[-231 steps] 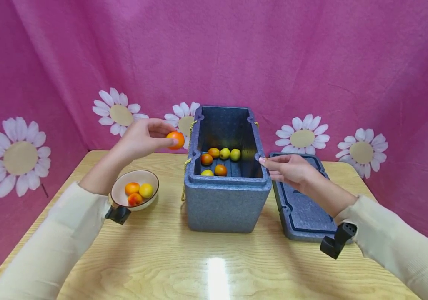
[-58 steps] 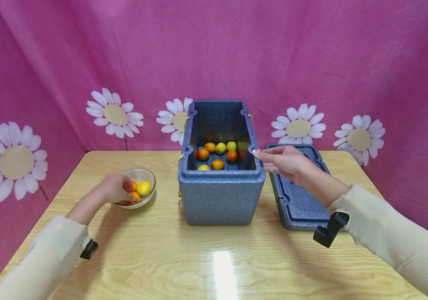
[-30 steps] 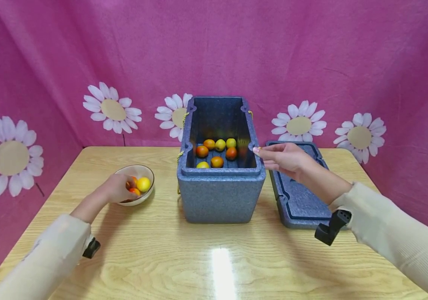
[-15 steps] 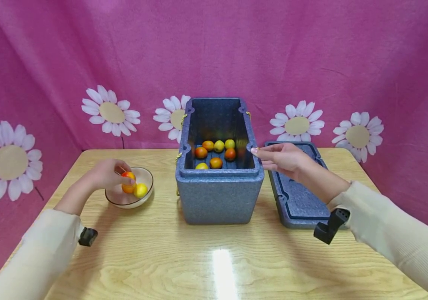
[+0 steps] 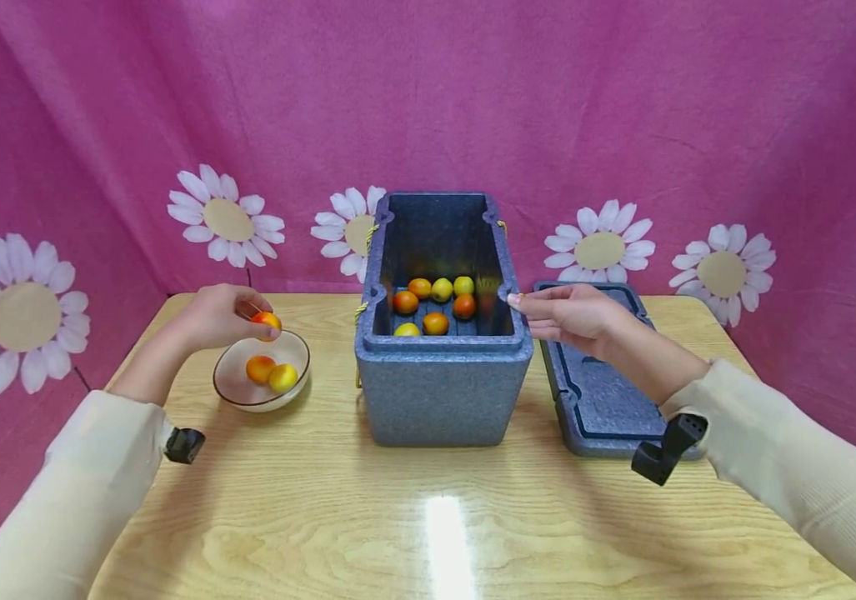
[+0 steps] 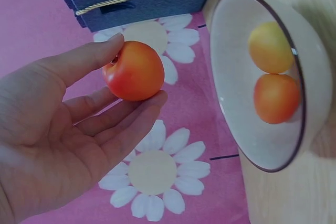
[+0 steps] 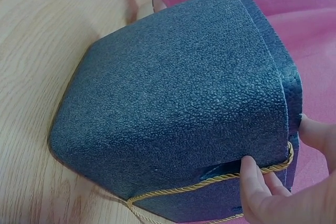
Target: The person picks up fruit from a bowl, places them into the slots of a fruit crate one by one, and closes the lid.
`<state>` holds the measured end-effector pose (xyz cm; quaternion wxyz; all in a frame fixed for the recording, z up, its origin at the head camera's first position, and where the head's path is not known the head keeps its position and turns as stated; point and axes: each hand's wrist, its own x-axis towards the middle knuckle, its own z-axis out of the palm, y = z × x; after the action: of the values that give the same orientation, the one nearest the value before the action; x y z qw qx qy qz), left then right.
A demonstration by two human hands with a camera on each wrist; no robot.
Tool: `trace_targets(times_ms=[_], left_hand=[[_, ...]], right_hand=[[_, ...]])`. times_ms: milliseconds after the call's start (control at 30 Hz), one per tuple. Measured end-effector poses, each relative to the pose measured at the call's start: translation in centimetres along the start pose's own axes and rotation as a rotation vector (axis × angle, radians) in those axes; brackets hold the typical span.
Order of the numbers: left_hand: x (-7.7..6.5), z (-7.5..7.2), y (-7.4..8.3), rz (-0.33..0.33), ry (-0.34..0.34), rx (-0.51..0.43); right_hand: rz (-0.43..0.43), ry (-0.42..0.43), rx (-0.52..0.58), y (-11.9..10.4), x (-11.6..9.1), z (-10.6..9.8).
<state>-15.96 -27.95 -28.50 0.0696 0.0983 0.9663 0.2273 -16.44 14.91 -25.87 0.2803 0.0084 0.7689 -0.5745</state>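
Note:
My left hand (image 5: 212, 319) pinches a small orange-red fruit (image 5: 266, 323) between thumb and fingertips, just above the back rim of a cream bowl (image 5: 231, 375) with a dark edge. In the left wrist view, the held fruit (image 6: 137, 72) shows its stem hollow near the thumb. An orange fruit (image 5: 259, 368) and a yellow fruit (image 5: 282, 378) touch each other inside the bowl. My right hand (image 5: 573, 315) grips the right wall of a grey foam box (image 5: 443, 404), thumb at the rim. Its fingers lie by the yellow rope (image 7: 197, 185) outside. Several red, orange and yellow fruits sit on the box floor.
The grey foam lid (image 5: 608, 400) lies on the wooden table (image 5: 322, 517) to the right of the box. A pink curtain (image 5: 428, 100) with white daisies hangs behind and at both sides. A rope handle (image 5: 361, 312) also hangs on the box's left side.
My left hand has lifted an orange-red fruit out of the bowl. Compared with the oldest frame, the box holds one more red fruit. My right hand keeps its grip on the box.

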Motion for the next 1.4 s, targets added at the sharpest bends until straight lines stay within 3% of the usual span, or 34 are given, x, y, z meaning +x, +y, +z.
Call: trace_targets(times_ms=[367, 833, 1100, 1400], left_hand=[[0.5, -0.9, 2.0, 0.011, 0.008, 0.017], [2.0, -1.8, 5.5, 0.077, 0.011, -0.002], [2.8, -2.3, 7.6, 0.008, -0.03, -0.024], [3.5, -3.6, 10.3, -0.02, -0.052, -0.029]], right_hand=[[-0.006, -0.011, 0.008, 0.1, -0.1, 0.0], [-0.012, -0.012, 0.003, 0.0, -0.1, 0.1], [0.004, -0.013, 0.016, 0.0, -0.1, 0.0], [0.018, 0.0, 0.026, -0.2, -0.1, 0.0]])
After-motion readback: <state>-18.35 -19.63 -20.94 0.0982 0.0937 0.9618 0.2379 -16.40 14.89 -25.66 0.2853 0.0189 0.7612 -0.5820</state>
